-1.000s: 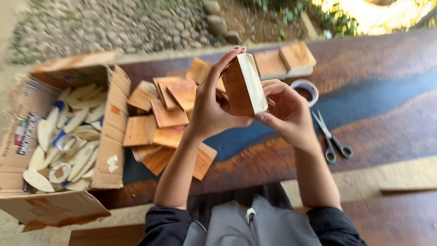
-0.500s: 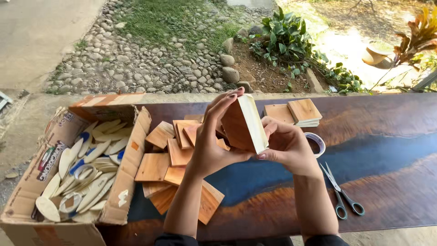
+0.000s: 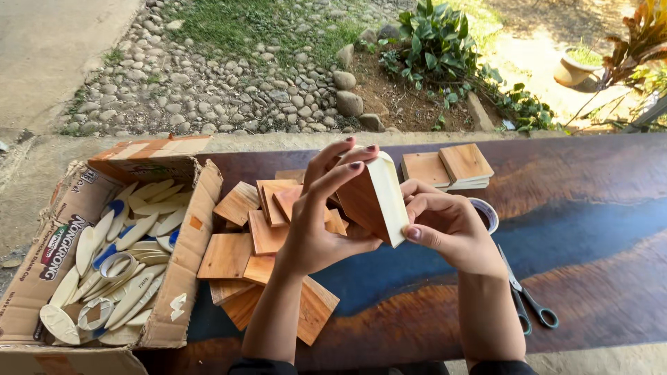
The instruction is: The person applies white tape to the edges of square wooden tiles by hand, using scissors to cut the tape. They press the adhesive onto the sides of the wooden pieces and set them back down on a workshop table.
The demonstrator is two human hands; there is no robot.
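Bare tabletop (image 3: 597, 208) rightward, past tape roll (image 3: 486, 212), scissors (image 3: 528, 295).

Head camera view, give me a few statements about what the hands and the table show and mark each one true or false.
1. Both hands hold one wooden block up above the table. True: the left hand and the right hand grip it from either side.
2. The scissors lie inside the cardboard box. False: they lie on the table, right of the right hand.
3. The cardboard box sits at the left end of the table. True.
4. The loose wooden tiles are stacked in one neat pile. False: they lie scattered and overlapping beside the box.
5. A small stack of tiles sits beyond the hands. True.
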